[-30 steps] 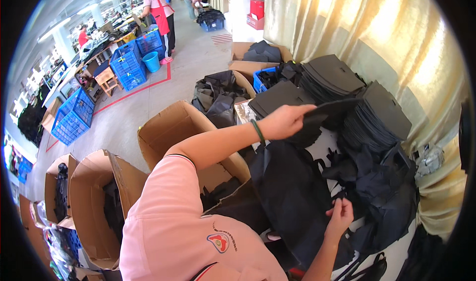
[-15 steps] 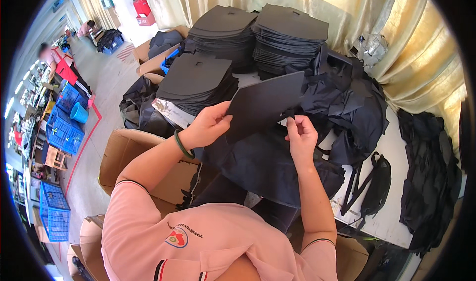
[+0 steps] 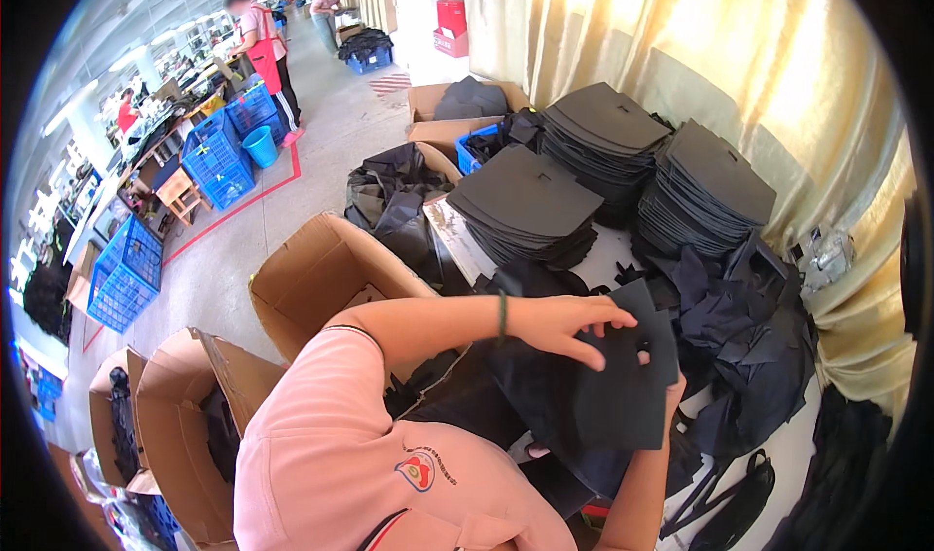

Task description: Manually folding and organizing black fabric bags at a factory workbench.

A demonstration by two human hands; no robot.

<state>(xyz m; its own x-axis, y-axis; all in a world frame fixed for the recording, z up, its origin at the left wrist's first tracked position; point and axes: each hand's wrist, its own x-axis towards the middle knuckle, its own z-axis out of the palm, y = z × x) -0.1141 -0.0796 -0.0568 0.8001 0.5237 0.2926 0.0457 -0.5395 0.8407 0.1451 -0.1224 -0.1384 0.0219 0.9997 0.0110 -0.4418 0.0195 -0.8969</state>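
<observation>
A stiff black panel (image 3: 618, 405) with a small slot near its top is tilted up over dark fabric in front of me. My right hand (image 3: 673, 395) grips the panel from behind at its right edge. Most of that hand is hidden, but a bit of finger shows through the slot. Across the upper part of the panel reaches my left hand (image 3: 569, 329), its fingers spread; whether they touch the surface I cannot tell. Just beyond lies a stack of similar black panels (image 3: 525, 196).
Two taller panel stacks (image 3: 608, 128) stand behind, beside a heap of black fabric (image 3: 739, 327). A black strapped pouch (image 3: 744, 497) lies at right. An open cardboard box (image 3: 326, 269) stands at my left. Farther off are blue crates (image 3: 219, 162) and a person in a red apron (image 3: 263, 60).
My left hand has let go of the panel's left edge and moved over its face. The panel has turned, and my right hand is now behind it. The view has swung left.
</observation>
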